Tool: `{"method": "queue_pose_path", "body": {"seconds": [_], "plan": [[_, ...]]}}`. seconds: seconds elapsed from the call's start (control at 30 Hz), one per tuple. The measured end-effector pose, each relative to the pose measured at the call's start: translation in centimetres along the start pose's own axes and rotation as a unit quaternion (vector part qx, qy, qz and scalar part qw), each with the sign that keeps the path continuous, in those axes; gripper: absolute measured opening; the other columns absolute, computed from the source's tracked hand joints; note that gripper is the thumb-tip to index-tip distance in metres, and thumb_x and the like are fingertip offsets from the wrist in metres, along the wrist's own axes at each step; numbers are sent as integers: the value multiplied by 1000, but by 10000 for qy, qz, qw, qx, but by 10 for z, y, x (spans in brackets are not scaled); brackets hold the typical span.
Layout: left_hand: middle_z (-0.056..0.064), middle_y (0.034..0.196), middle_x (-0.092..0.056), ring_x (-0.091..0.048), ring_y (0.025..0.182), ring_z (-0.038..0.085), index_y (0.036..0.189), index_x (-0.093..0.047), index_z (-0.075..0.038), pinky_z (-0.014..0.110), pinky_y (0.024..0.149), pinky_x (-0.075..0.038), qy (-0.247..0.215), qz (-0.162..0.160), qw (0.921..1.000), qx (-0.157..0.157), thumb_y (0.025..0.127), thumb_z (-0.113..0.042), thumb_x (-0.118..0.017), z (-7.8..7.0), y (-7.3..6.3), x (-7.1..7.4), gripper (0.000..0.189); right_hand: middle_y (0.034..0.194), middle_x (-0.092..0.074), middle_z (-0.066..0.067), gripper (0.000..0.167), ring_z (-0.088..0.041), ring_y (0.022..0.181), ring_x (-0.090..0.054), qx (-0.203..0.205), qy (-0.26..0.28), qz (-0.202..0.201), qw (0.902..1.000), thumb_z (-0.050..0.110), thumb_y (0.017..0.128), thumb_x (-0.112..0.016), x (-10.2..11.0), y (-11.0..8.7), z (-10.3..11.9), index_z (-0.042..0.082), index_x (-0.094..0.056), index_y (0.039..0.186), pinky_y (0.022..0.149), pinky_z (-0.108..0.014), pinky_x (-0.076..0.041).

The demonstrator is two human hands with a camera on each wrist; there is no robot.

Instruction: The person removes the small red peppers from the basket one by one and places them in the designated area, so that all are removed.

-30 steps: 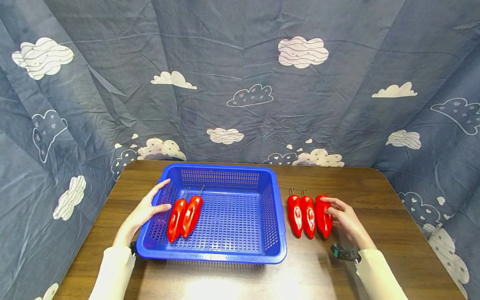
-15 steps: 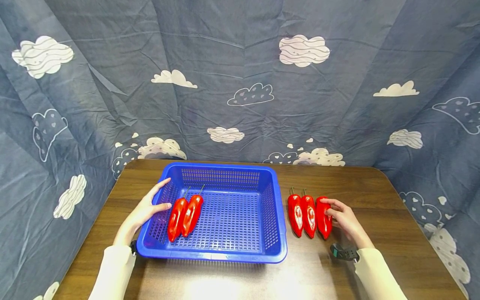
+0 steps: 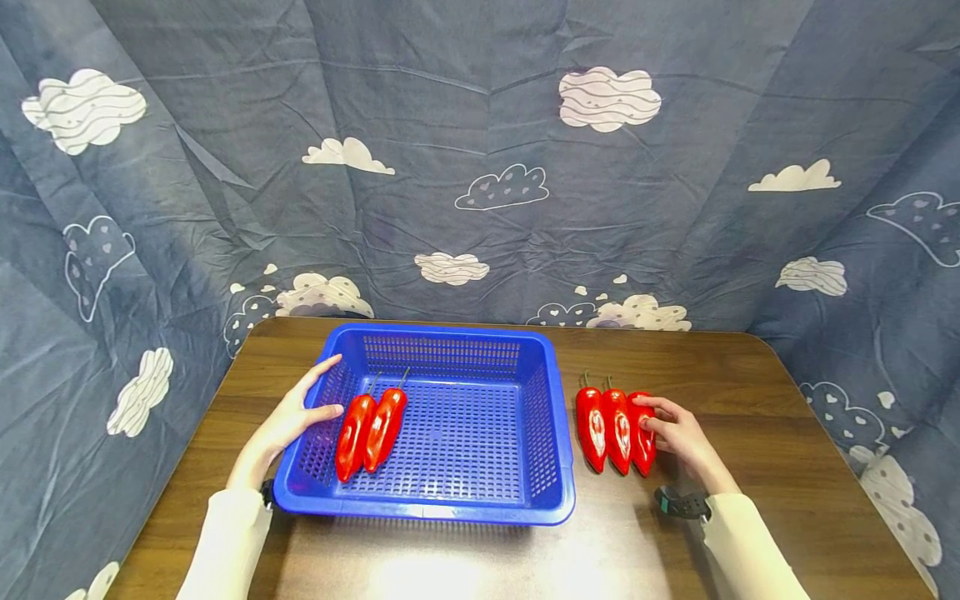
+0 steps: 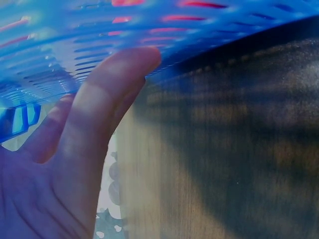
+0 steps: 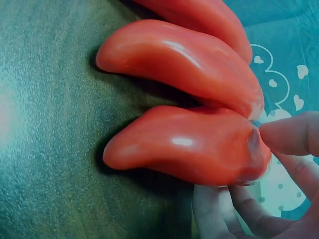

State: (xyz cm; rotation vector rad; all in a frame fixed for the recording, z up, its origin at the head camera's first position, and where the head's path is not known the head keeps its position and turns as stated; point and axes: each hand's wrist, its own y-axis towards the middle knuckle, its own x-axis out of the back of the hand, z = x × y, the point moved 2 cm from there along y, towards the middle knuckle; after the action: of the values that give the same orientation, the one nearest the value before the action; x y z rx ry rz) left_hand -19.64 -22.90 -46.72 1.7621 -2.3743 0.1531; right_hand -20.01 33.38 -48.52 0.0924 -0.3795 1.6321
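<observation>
My left hand (image 3: pixel 288 421) rests at the left side of a blue plastic basket (image 3: pixel 450 511), index finger and thumb spread and fairly straight over its rim. In the left wrist view the thumb (image 4: pixel 94 99) lies against the slotted wall. Two glossy red chili peppers (image 3: pixel 355 437) lie side by side inside, at the basket's left. Right of the basket, three more form a row on the table. My right hand (image 3: pixel 686 437) pinches the rightmost chili pepper (image 5: pixel 184 144) near its stem end, close beside the middle one (image 5: pixel 174 59); its stem is hidden by the fingers.
The brown wooden table (image 3: pixel 735 392) carries the basket and the row of peppers, their green stems toward the back. A dark curtain (image 3: pixel 495 233) with white clouds hangs behind and at both sides. Bright glare lies on the table's front.
My right hand has slid the rightmost chili pepper left, closing the gap to the middle one. My left hand and the basket stay in place.
</observation>
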Motion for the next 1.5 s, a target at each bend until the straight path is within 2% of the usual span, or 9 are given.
{"method": "queue_pose_path", "body": {"seconds": [0.23, 0.43, 0.63, 0.87, 1.03, 1.23, 1.3, 1.43, 1.5], "plan": [[35, 142, -30, -43, 119, 49, 150, -21, -5, 26, 83, -48, -155, 11, 9999, 30, 88, 1, -60, -2, -1, -1, 73, 108, -57, -17, 40, -10, 83, -59, -21, -15, -87, 10000, 1, 93, -52, 2, -1, 1, -13, -42, 129, 71, -33, -54], [35, 142, -30, -43, 119, 51, 150, -21, -6, 30, 83, -49, -149, 4, 9998, 99, 88, 0, -60, -4, -3, -1, 73, 119, -52, -27, 39, -8, 85, -60, 101, -23, -186, 9998, 2, 95, -51, 6, -3, 4, -15, -42, 129, 75, -32, -54], [34, 143, -30, -42, 120, 51, 150, -21, -7, 29, 84, -48, -109, -21, 9998, 148, 88, -1, -60, -4, -3, -1, 73, 120, -52, -29, 33, -8, 85, -61, 271, -69, -245, 9993, 1, 94, -51, 14, -4, 9, -12, -50, 124, 73, -36, -55], [34, 143, -29, -43, 119, 51, 150, -22, -8, 31, 83, -49, -115, -21, 9998, 146, 89, -1, -60, -4, -4, -1, 73, 123, -50, -31, 39, -8, 90, -61, 323, -262, -248, 9988, 5, 96, -49, 19, -5, 16, -14, -42, 129, 75, -38, -55], [34, 143, -29, -42, 119, 50, 150, -22, -6, 29, 83, -49, -120, -25, 9999, 100, 88, -1, -60, -5, -3, -2, 73, 120, -55, -27, 39, -9, 89, -62, 389, -296, -226, 9985, 5, 96, -50, 16, -5, 25, -14, -43, 129, 75, -34, -54], [34, 143, -29, -42, 120, 51, 150, -22, -7, 31, 84, -49, -138, -16, 9998, 117, 88, -1, -60, -4, -3, -2, 73, 108, -62, -3, 35, -11, 90, -62, 537, -71, -122, 9985, 4, 95, -52, 10, -5, 37, -12, -48, 125, 74, -32, -54], [34, 143, -29, -43, 119, 51, 150, -21, -7, 34, 84, -50, -161, -13, 9998, 141, 88, -1, -60, -4, -3, -1, 73, 104, -62, 4, 31, -11, 89, -63, 539, 6, -95, 9985, 5, 94, -52, 7, -5, 41, -8, -52, 123, 74, -33, -54], [34, 143, -30, -43, 119, 51, 150, -21, -7, 36, 85, -50, -194, -9, 9997, 152, 88, -1, -60, -4, -3, -1, 74, 101, -62, 6, 26, -13, 90, -63, 577, 60, -41, 9983, 5, 95, -52, 0, -4, 49, 1, -58, 119, 76, -34, -54], [35, 142, -30, -43, 119, 51, 150, -21, -7, 37, 85, -50, -222, -4, 9996, 149, 88, 0, -60, -4, -3, -2, 74, 103, -63, 4, 28, -13, 90, -63, 609, -7, -34, 9981, 5, 95, -52, -4, -4, 53, -3, -56, 121, 76, -34, -54]]}}
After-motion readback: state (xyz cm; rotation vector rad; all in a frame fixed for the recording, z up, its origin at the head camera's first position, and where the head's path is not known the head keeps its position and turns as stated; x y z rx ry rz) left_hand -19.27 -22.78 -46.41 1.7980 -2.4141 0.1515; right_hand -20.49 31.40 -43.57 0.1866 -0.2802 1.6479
